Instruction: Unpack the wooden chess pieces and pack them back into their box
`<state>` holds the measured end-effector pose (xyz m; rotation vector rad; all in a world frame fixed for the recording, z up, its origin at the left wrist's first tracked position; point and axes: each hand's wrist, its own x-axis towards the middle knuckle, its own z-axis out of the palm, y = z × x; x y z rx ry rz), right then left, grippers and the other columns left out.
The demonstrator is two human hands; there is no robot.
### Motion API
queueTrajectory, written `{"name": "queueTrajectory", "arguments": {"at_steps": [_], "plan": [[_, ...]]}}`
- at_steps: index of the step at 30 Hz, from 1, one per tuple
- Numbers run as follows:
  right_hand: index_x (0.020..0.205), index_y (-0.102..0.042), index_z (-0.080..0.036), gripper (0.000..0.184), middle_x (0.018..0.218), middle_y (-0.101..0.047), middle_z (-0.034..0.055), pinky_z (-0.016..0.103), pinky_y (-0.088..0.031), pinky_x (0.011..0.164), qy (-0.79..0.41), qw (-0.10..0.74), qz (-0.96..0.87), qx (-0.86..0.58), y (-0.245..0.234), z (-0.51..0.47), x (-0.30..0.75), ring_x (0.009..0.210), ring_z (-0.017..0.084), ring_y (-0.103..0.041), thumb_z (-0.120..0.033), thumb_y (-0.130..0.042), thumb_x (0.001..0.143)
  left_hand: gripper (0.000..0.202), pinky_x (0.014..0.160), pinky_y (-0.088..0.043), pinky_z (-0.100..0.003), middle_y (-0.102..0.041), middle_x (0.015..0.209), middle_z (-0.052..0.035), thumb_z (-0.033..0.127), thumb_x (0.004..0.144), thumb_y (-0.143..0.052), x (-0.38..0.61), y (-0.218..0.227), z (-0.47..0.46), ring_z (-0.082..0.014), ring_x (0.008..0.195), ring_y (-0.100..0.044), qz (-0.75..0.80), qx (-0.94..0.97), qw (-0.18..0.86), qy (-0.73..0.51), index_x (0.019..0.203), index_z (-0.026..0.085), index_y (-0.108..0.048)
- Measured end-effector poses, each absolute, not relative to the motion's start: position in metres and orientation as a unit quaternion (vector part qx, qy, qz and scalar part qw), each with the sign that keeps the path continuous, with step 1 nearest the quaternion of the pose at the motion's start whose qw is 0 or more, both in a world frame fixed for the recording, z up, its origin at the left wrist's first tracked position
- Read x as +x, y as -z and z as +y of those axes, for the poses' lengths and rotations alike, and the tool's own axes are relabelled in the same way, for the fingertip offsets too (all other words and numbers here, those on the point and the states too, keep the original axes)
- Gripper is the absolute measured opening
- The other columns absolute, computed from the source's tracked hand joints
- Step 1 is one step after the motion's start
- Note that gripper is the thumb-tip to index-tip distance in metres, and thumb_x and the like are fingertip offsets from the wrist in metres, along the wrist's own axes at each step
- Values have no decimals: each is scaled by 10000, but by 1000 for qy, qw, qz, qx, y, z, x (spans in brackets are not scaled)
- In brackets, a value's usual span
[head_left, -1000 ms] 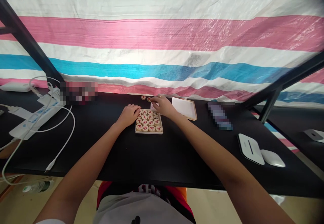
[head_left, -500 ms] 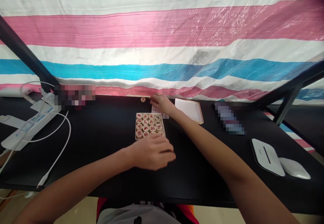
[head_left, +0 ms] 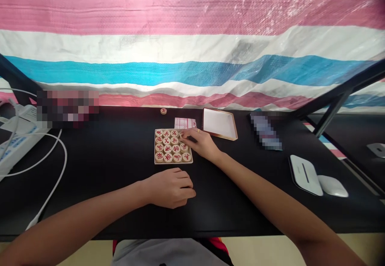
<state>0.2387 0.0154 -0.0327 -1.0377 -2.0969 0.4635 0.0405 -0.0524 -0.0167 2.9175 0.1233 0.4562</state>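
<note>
A small wooden box (head_left: 173, 163) on the black table (head_left: 120, 169) holds rows of round wooden chess pieces (head_left: 167, 149) with red characters. My right hand (head_left: 202, 144) rests at the box's far right corner, its fingertips pinched on a piece there. In front of the box, my left hand (head_left: 172, 187) lies on the table, loosely curled, with nothing visible in it. One loose piece (head_left: 163, 111) lies near the table's far edge. A folded paper with a red grid (head_left: 185, 122) lies just behind the box. The box's lid (head_left: 219, 124) lies open side up to the right.
A white power strip (head_left: 13, 143) and white cables (head_left: 55, 173) lie at the left. A flat white device (head_left: 305, 173) and a white mouse (head_left: 332, 185) sit at the right. A striped tarpaulin (head_left: 192, 57) hangs behind, and a black frame bar (head_left: 339, 95) slants at the right.
My right hand took one of the two loose pieces from the far edge and brought it back to the box's far right corner. My left hand left the box's side and settled in front of it.
</note>
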Motion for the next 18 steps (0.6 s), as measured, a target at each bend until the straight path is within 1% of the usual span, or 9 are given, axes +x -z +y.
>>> {"name": "queueTrajectory", "arguments": {"at_steps": [5, 9, 14, 18], "plan": [[878, -637, -237, 220, 962, -676, 71, 398, -515, 897, -194, 365, -823, -388, 29, 12, 242, 1001, 217, -622, -335, -449, 935, 138, 742, -450, -278, -649, 878, -38, 154, 835, -509, 40, 17, -51, -148, 849, -557, 54, 980, 114, -156, 923, 173, -614], [902, -634, -234, 203, 948, -676, 69, 379, -525, 877, -194, 364, -830, -375, 29, 12, 245, 980, 208, -627, -308, -448, 936, 139, 738, -433, -271, -655, 878, -32, 147, 832, -509, 40, 16, -50, -147, 846, -558, 56, 977, 128, -160, 920, 166, -615], [994, -610, -243, 194, 967, -669, 67, 368, -530, 841, -193, 356, -832, -379, 30, 13, 247, 931, 201, -631, -279, -426, 942, 134, 726, -421, -271, -653, 871, -29, 146, 825, -520, 40, 16, -49, -151, 848, -556, 58, 975, 140, -163, 919, 165, -614], [1013, -598, -247, 199, 965, -658, 65, 364, -523, 838, -181, 358, -831, -387, 32, 14, 247, 916, 199, -627, -263, -413, 943, 123, 748, -431, -277, -647, 876, -33, 148, 825, -514, 40, 18, -49, -153, 846, -547, 52, 976, 130, -166, 892, 160, -617]]}}
